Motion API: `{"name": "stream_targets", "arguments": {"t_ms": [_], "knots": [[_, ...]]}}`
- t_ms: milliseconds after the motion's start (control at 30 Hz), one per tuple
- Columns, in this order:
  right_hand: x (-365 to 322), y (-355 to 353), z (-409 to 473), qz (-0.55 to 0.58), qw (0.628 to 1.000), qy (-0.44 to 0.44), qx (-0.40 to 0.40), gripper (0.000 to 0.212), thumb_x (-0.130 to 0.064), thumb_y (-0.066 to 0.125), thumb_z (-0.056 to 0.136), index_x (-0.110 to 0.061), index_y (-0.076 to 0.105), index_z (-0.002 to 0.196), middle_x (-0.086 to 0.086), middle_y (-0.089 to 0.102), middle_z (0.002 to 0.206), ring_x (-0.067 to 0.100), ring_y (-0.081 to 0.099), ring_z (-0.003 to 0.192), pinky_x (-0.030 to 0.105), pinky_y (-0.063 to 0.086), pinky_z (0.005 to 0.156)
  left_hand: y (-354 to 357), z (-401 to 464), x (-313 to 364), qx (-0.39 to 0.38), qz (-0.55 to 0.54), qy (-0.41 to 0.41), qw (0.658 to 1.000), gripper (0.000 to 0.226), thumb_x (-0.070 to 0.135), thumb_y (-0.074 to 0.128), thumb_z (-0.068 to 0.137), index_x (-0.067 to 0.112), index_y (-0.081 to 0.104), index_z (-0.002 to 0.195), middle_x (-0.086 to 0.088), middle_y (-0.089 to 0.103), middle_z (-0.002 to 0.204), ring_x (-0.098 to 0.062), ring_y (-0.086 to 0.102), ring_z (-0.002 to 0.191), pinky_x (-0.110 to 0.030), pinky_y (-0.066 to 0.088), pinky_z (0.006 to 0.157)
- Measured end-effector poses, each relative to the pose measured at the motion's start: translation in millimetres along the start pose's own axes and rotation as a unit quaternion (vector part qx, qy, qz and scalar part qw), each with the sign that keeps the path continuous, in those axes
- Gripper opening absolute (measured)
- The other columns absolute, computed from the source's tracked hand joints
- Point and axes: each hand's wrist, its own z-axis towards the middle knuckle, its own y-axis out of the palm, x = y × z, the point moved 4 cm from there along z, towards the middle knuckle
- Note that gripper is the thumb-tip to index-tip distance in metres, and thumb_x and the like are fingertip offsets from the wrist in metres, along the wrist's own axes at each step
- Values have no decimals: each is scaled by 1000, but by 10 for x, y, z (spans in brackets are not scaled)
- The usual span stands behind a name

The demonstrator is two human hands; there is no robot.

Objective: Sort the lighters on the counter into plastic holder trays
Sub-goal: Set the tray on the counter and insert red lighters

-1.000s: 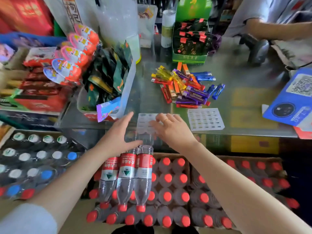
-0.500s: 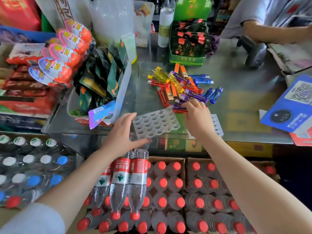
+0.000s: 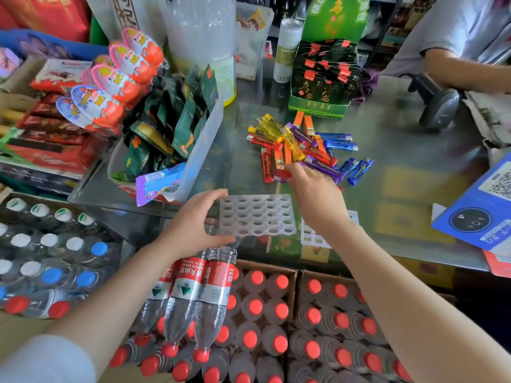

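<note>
A loose pile of lighters (image 3: 301, 146) in red, yellow, orange, purple and blue lies on the glass counter (image 3: 401, 150). A clear plastic holder tray (image 3: 257, 215) with rows of round holes sits at the counter's near edge. My left hand (image 3: 193, 225) grips its left edge between thumb and fingers. My right hand (image 3: 315, 194) is at the pile's near side, its fingertips pinched on a red lighter (image 3: 282, 174). A second white tray (image 3: 315, 236) lies partly hidden under my right forearm.
A clear bin of green snack packets (image 3: 177, 125) stands left of the tray. A green display box (image 3: 323, 78) is behind the pile. Another person's arm (image 3: 464, 70) rests at the far right beside a scanner (image 3: 439, 106). A blue QR sign (image 3: 481, 211) lies right. Bottled water (image 3: 249, 322) is below.
My right hand left the tray, reached forward to the lighter pile and pinched a red lighter. My left hand kept hold of the tray, which now lies flat on the counter.
</note>
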Motion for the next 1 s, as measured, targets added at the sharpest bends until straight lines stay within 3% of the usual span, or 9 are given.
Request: {"name": "stream_targets", "arguments": {"t_ms": [67, 133, 233, 367, 467, 700, 833, 900, 1000], "knots": [[-160, -6, -16, 112, 992, -36, -36, 24, -23, 42, 96, -13, 53, 114, 10, 66, 98, 28, 62, 78, 37, 53, 64, 34, 34, 31, 0, 4, 1, 1000, 88, 41, 79, 61, 24, 35, 134, 7, 41, 138, -7, 38, 124, -32, 33, 104], [-288, 70, -13, 203, 974, -44, -91, 23, -20, 50, 92, -8, 62, 107, 12, 67, 90, 22, 58, 70, 21, 48, 62, 54, 67, 55, -5, 5, 1, 1000, 90, 42, 79, 60, 22, 34, 135, 4, 41, 140, -12, 39, 126, -32, 33, 104], [-315, 156, 20, 221, 965, 10, -141, 21, -14, 53, 90, -11, 66, 106, 11, 64, 88, 17, 51, 63, 11, 37, 52, 45, 99, 49, -20, 16, 1, 1000, 103, 43, 82, 54, 17, 28, 139, -1, 33, 145, -15, 30, 133, -32, 26, 109], [-258, 200, 65, 285, 948, 98, -103, 22, -16, 63, 83, -15, 64, 105, 2, 65, 94, 13, 58, 72, 16, 44, 62, -1, 132, -6, -36, 21, -9, 999, 112, 60, 77, 48, 14, 29, 139, -4, 27, 146, -15, 21, 135, -29, 17, 111], [-272, 250, 135, 336, 929, 149, -46, 23, -16, 70, 77, -15, 58, 97, 1, 64, 84, 11, 59, 64, 10, 43, 51, 15, 145, 7, -23, 48, 30, 998, 106, 72, 58, 47, 10, 41, 131, -7, 36, 140, -19, 29, 131, -29, 18, 108], [-483, 176, 267, 231, 970, 18, -67, 14, -9, 62, 84, -6, 60, 97, 1, 58, 73, 8, 46, 52, 11, 38, 49, 31, 170, -28, -16, 41, 21, 999, 94, 69, 60, 47, 17, 45, 125, 1, 36, 139, -13, 26, 131, -28, 20, 109], [-640, 125, 367, 163, 978, -76, -105, 12, -2, 57, 85, 0, 58, 96, 9, 62, 84, 19, 53, 67, 18, 40, 57, 42, 163, -26, -9, 49, 36, 998, 87, 68, 58, 51, 18, 46, 122, 3, 38, 136, -14, 28, 129, -30, 24, 107], [-702, 144, 423, 155, 977, -95, -114, 13, -1, 57, 83, 0, 58, 95, 14, 65, 84, 26, 58, 72, 31, 46, 62, 47, 162, -14, 5, 56, 50, 997, 82, 66, 60, 54, 19, 47, 120, 4, 42, 131, -16, 32, 127, -35, 29, 106], [-727, 204, 443, 209, 969, -80, -101, 16, -2, 63, 76, -2, 61, 92, 13, 67, 79, 22, 55, 66, 25, 41, 56, 44, 167, -7, 8, 61, 38, 997, 83, 67, 59, 52, 22, 46, 121, 8, 40, 130, -12, 28, 127, -30, 26, 105]]}}
